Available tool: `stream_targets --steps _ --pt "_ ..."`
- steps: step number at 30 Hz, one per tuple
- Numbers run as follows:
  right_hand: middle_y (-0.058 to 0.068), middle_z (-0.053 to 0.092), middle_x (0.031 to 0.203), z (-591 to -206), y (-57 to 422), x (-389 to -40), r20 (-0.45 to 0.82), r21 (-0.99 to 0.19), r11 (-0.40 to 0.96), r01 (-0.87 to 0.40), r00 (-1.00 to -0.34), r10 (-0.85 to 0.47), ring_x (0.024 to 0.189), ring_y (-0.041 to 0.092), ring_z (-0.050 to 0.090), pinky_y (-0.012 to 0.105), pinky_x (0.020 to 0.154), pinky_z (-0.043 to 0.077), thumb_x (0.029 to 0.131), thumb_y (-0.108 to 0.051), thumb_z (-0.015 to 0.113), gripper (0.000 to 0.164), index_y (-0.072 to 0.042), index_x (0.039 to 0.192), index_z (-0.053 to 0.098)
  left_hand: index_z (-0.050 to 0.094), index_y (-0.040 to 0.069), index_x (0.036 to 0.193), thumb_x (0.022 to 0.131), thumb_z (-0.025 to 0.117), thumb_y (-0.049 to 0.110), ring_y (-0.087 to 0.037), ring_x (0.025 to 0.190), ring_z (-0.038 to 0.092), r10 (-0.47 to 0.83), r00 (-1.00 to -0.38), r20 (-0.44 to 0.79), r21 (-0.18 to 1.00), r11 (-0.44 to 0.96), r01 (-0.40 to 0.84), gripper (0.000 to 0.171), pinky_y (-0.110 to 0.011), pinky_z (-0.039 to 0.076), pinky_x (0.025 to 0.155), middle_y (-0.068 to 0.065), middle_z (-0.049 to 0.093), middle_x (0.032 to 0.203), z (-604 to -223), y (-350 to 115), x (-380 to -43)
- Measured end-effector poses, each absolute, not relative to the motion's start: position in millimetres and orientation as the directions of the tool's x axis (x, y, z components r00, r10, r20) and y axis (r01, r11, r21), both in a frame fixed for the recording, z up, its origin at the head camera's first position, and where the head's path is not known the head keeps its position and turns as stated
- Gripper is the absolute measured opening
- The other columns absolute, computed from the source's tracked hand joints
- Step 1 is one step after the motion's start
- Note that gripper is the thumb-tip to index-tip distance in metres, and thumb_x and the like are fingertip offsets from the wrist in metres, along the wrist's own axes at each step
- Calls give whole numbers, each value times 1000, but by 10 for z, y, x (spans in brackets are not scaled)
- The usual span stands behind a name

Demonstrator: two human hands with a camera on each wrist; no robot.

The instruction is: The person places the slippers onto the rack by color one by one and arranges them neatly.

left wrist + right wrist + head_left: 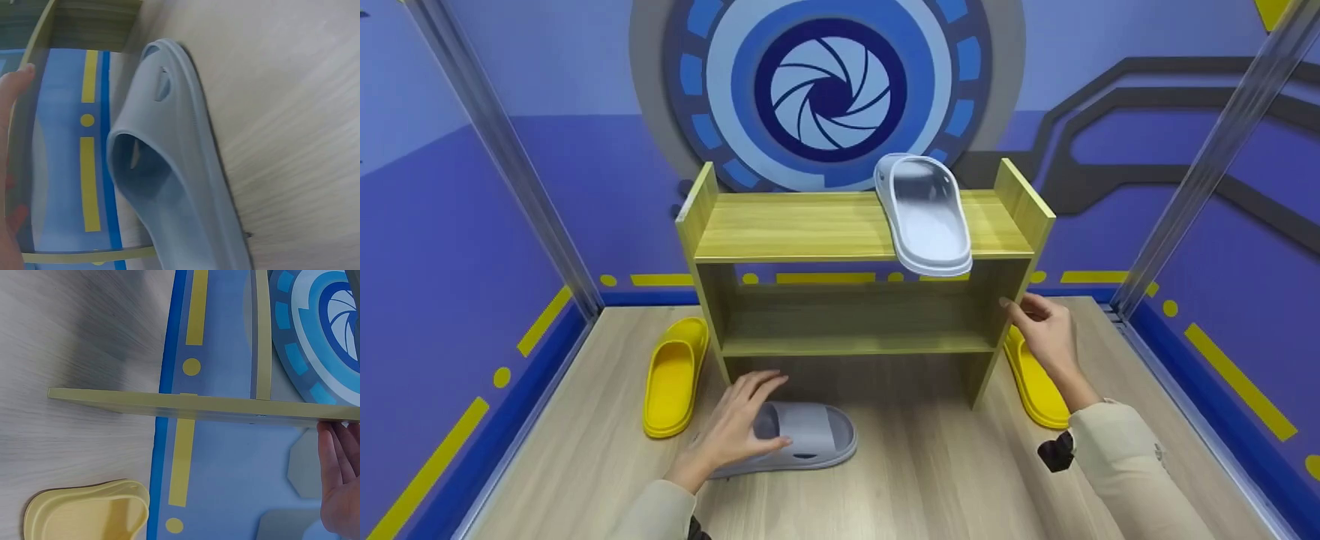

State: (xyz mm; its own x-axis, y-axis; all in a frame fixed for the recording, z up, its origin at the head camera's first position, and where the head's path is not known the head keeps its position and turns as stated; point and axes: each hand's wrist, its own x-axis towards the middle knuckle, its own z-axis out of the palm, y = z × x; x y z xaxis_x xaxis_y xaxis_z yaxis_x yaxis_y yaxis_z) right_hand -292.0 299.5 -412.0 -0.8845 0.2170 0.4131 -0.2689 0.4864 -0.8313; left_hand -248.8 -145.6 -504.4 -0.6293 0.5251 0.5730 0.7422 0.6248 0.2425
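Sitting atop rack (855, 319): grey slipper (926, 217); mate (811, 431), yellow pair (668, 375) apparently left. Left fingers (766, 388) spread, empty; right fingers (1039, 306) at rack, grip unclear.

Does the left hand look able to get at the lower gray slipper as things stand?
Likely yes: the left hand is close by, apparently holding nothing, and the left wrist view shows nothing covering the slipper.

- Left sleeve (654, 513): long, plain, pale beige cloth
- Right sleeve (1136, 472): matching beige, creased, with a detail near the cuff too small to make out
- Black angular piece (1056, 452) beside the right cuff
- Smaller black piece (698, 530) at the left cuff
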Motion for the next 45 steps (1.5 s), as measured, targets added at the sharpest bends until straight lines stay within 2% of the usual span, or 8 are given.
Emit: stream_targets --steps 9,16,23,26,33,37,41,45 --pt "10 63 97 -4127 2994 -2910 403 -825 508 -248 -888 221 80 14 57 17 69 45 81 -39 60 47 -3 110 61 41 12 130 61 71 53 -30 116 33 580 -754 307 344 672 656 86 -55 29 88 -12 35 131 -5265 -1494 -2443" --pt "10 63 97 -4118 2999 -2904 398 -827 508 -241 -889 227 80 15 57 17 69 45 80 -41 60 48 -3 110 61 39 7 130 59 74 49 -37 115 33 552 -791 265 387 690 611 89 -57 29 87 -17 35 130 -5418 -1578 -2511" --pt "11 62 97 -4105 2991 -2894 391 -828 508 -237 -893 221 80 15 57 17 68 45 80 -41 60 48 -3 111 61 33 6 134 60 74 49 -41 115 33 511 -848 138 450 731 514 95 -57 26 90 -22 35 129 -5479 -1641 -2523" --pt "10 62 97 -4102 2990 -2894 386 -829 508 -231 -895 222 81 15 57 17 69 45 80 -42 60 49 -4 111 61 30 6 135 60 73 51 -44 115 32 495 -862 106 466 741 483 98 -59 25 88 -25 34 129 -5505 -1658 -2529" --pt "9 62 98 -4104 2998 -2903 379 -834 503 -227 -898 223 82 15 57 18 70 45 80 -42 60 49 -4 112 61 24 11 137 59 73 52 -49 113 31 491 -861 129 493 722 486 101 -62 22 88 -30 35 126 -5513 -1673 -2517" --pt "9 62 98 -4113 2992 -2899 380 -841 486 -238 -899 217 81 15 58 19 70 45 80 -41 60 48 -5 112 61 24 8 137 58 76 49 -50 115 29 495 -867 56 493 741 455 103 -62 18 90 -29 32 128 -5517 -1695 -2545" --pt "9 63 96 -4123 2989 -2893 402 -835 483 -261 -891 212 78 14 59 18 69 46 81 -39 60 45 -5 110 62 22 7 138 57 76 51 -49 115 29 505 -863 -3 452 771 449 107 -61 19 90 -27 32 129 -5515 -1706 -2573" --pt "9 63 96 -4123 2991 -2891 406 -835 482 -266 -889 212 78 13 59 18 68 46 81 -38 61 44 -4 109 62 22 7 138 55 76 50 -49 114 31 505 -863 -6 414 787 458 108 -61 21 90 -26 34 127 -5488 -1691 -2571"
